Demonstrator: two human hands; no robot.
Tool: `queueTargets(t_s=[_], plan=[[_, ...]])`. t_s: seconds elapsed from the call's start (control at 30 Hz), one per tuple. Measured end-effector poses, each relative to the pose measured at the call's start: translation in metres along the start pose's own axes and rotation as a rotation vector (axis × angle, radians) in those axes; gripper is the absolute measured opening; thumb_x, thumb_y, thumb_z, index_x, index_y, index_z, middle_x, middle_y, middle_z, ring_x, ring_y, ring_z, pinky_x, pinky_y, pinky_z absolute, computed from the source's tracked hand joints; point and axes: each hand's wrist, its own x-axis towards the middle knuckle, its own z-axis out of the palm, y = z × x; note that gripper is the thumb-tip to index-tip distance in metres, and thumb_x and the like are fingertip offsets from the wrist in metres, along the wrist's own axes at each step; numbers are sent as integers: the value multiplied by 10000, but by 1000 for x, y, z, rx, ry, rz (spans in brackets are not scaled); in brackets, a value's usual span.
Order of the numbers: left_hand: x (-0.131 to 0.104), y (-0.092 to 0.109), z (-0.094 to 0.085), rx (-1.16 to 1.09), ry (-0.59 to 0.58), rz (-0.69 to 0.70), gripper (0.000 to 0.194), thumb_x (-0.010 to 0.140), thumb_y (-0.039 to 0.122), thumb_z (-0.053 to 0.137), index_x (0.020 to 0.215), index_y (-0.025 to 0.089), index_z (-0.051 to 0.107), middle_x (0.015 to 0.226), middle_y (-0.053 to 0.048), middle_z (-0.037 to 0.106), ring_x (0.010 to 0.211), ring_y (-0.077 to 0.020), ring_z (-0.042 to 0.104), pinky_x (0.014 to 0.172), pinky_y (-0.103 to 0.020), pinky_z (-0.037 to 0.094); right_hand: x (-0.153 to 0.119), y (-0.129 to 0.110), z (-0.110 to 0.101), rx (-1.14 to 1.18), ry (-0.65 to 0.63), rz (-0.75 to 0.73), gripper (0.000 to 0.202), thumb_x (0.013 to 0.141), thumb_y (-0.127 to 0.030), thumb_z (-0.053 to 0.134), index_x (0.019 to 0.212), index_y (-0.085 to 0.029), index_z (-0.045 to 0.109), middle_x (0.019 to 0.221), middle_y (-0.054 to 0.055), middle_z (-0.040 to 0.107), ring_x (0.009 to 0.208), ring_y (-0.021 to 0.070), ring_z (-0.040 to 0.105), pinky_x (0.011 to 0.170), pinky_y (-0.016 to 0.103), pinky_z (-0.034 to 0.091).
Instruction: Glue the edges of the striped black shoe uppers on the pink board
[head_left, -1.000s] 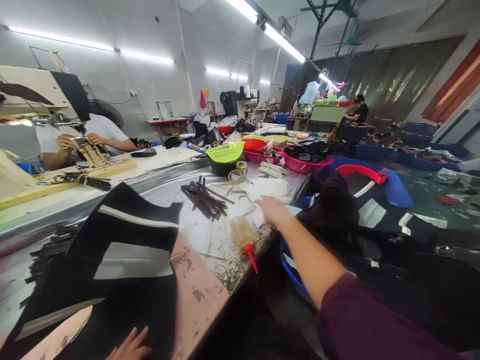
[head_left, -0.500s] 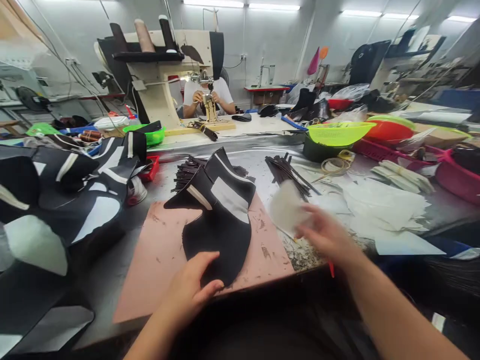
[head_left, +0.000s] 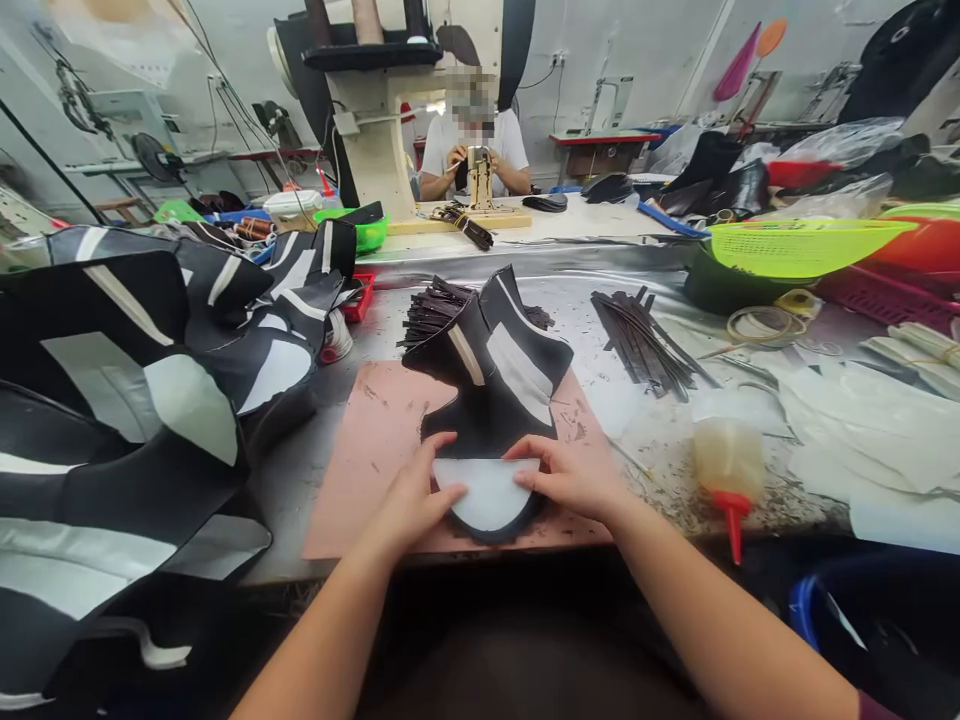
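Observation:
A black shoe-upper piece [head_left: 480, 420] with white strips lies on the pink board [head_left: 352, 480]. Over its rounded near end sits a white half-round piece [head_left: 486, 500], its straight edge facing away from me. My left hand [head_left: 420, 490] grips the left corner of the white piece between thumb and fingers. At the right corner, my right hand [head_left: 559, 475] pinches the same piece. A rim of black shows around the white curve.
Stacked black pieces [head_left: 150, 400] fill the left. Dark strips [head_left: 645, 340] lie behind the board and to its right. A glue bottle [head_left: 727, 470] with a red nozzle rests at the right edge, near white sheets [head_left: 862, 420]. A person [head_left: 480, 150] sits at a sewing machine.
My right hand has left the glue bottle's side and moved left onto the black piece. The white half-round piece now lies there, between both hands. The view has shifted left and down.

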Motion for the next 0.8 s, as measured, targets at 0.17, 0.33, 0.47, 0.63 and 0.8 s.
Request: queueTargets(t_s=[0.17, 0.33, 0.47, 0.63, 0.8], plan=[[0, 6, 2, 148, -56, -1, 467, 739, 281, 565, 1190, 237, 453, 669, 24, 548, 640, -177, 560, 623, -292, 454, -4, -5, 0, -89, 29, 42, 178, 756, -203, 516, 922, -195, 578, 623, -35, 523, 586, 139, 521, 540, 242, 408], [-6, 23, 9, 563, -33, 48, 470, 781, 238, 544, 1240, 219, 448, 1003, -89, 614, 869, -259, 597, 749, -394, 478, -7, -6, 9, -444, 126, -93, 196, 757, -171, 517, 931, -206, 601, 806, 33, 632, 741, 187, 597, 686, 295, 468], [-12, 18, 21, 868, 92, 443, 381, 800, 143, 511, 1162, 254, 553, 1324, -99, 466, 1198, -315, 435, 945, -483, 401, -12, 10, 29, -728, 392, -398, 321, 796, -156, 500, 1105, -140, 589, 1161, 137, 573, 1049, 267, 540, 901, 400, 434], [-14, 1, 30, 913, -141, 632, 409, 836, 122, 416, 1239, 112, 483, 1283, -110, 517, 1226, -259, 428, 1002, -411, 397, -15, 35, 55, -847, 419, -650, 402, 876, -174, 372, 1246, -72, 494, 1270, 146, 524, 1179, 258, 479, 984, 432, 397], [-19, 2, 13, 889, -224, 539, 438, 911, 364, 355, 1340, 273, 355, 1412, -29, 336, 1302, -247, 305, 1043, -477, 321, -21, 26, 53, -798, 286, -496, 550, 861, -350, 436, 1313, -37, 412, 1369, 207, 373, 1270, 299, 363, 1001, 465, 370]])
